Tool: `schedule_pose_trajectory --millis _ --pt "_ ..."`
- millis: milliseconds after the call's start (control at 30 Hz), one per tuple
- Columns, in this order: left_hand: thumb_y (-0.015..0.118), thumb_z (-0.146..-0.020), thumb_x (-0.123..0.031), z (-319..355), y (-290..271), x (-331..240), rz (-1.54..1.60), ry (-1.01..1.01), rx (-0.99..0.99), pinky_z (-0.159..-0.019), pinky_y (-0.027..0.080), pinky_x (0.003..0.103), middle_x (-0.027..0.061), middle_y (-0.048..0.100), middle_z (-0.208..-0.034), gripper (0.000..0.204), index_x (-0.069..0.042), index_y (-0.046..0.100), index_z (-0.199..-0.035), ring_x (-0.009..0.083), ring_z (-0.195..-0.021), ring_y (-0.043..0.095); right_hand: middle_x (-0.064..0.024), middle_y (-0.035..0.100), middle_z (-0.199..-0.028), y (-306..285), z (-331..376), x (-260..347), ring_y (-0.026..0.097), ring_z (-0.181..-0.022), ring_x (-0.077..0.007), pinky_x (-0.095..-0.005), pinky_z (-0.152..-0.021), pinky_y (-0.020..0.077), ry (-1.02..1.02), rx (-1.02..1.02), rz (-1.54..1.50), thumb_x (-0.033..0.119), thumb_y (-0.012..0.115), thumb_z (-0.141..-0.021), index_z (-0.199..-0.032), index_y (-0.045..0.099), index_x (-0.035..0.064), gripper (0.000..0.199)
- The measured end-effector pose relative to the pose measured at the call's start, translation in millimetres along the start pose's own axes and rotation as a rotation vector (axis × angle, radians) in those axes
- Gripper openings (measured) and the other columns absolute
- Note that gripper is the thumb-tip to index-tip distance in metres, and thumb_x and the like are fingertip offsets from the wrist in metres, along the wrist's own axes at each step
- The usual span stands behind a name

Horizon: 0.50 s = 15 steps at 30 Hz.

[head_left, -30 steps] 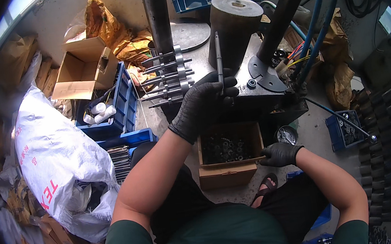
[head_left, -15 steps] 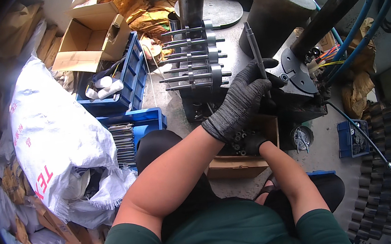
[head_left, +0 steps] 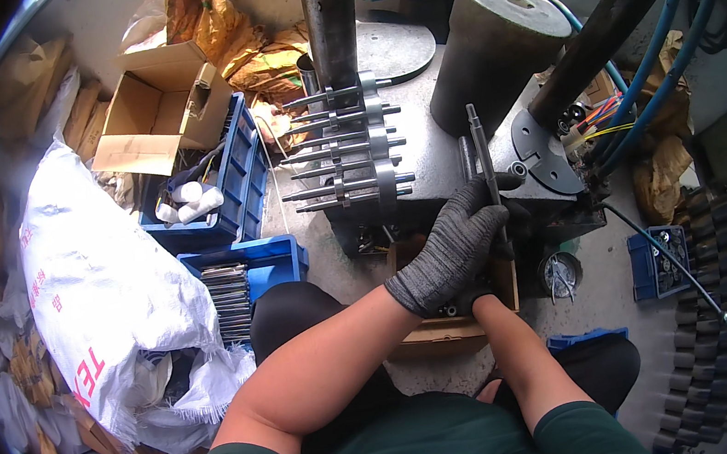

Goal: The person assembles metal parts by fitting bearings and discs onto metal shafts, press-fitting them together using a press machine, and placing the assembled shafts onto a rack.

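My left hand (head_left: 452,250), in a grey knit glove, is closed around a slim metal shaft (head_left: 481,150) that stands nearly upright above the fist. Below it, my right hand (head_left: 475,293), in a dark glove, is down inside an open cardboard box (head_left: 436,345) holding small metal rings. Its fingers are hidden behind the left hand and in the box. Beyond the shaft, a small metal ring (head_left: 516,170) sits at the edge of a slotted steel disc (head_left: 551,161). To the left, several similar shafts lie in a row on a steel machine table (head_left: 428,157), each with a collar.
A thick steel cylinder (head_left: 489,61) and a dark column (head_left: 330,27) rise from the machine. Blue bins (head_left: 280,262) and a white woven sack (head_left: 115,280) stand left. On the right are a round tin (head_left: 562,277), a blue parts bin (head_left: 661,264) and stacked metal pieces (head_left: 720,316).
The scene has shifted left and downward in view. The left hand and its shaft sit lower relative to the machine. My right hand has moved farther beneath the left, still in the box.
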State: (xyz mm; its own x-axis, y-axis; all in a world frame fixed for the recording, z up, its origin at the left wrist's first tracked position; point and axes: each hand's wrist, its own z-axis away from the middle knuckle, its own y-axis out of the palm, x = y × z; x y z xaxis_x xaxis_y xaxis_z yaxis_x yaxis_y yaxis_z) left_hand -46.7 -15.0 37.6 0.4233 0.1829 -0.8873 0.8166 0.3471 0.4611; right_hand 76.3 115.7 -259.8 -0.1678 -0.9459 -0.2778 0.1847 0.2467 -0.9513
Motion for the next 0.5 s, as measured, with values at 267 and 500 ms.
schedule_pose_trajectory --millis 267,500 --pt "0.055 -0.101 -0.014 9.7 4.3 12.4 0.055 -0.067 0.006 -0.077 0.063 0.033 0.0141 0.072 -0.112 0.044 -0.001 0.049 -0.142 0.0163 -0.086 0.070 -0.0135 0.014 -0.173 3.2 11.0 11.4 0.015 -0.159 -0.0304 -0.0476 -0.129 0.0126 0.194 -0.284 0.154 0.056 0.056 -0.097 -0.165 0.023 0.0233 0.083" --pt "0.061 -0.101 -0.023 10.3 5.1 19.9 0.109 -0.067 0.037 -0.078 0.064 0.034 0.0161 0.070 -0.116 0.048 -0.004 0.048 -0.143 0.0201 -0.097 0.072 -0.0127 0.006 -0.176 -0.1 5.7 20.8 0.007 -0.162 -0.0291 -0.0476 -0.131 0.0066 0.321 -0.471 0.269 0.060 0.056 -0.097 -0.168 0.016 0.0245 0.089"
